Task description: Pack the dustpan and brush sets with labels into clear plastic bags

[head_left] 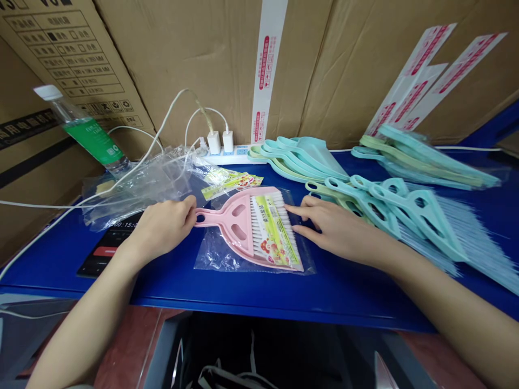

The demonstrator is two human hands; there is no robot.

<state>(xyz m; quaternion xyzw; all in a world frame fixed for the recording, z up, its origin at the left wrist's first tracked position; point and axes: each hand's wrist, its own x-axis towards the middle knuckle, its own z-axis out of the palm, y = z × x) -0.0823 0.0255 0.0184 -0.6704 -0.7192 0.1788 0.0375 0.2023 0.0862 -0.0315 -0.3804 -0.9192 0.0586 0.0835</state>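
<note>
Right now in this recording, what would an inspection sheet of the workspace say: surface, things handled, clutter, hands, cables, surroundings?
Surface: blue tabletop.
Things handled: pink dustpan, white-bristled brush lying on it, clear plastic bag about them; turquoise and green dustpans and brushes piled to the right.
Clutter: crumpled clear plastic, yellow-green printed cards, green-labelled bottle, smartphone.
Hands: left hand curled at the handle end, exact grip hidden; right hand open, fingertips at the bristle edge.
Cables: white cables; power strip holding white charger plugs.
Surroundings: cardboard boxes behind; reddish floor below.
</note>
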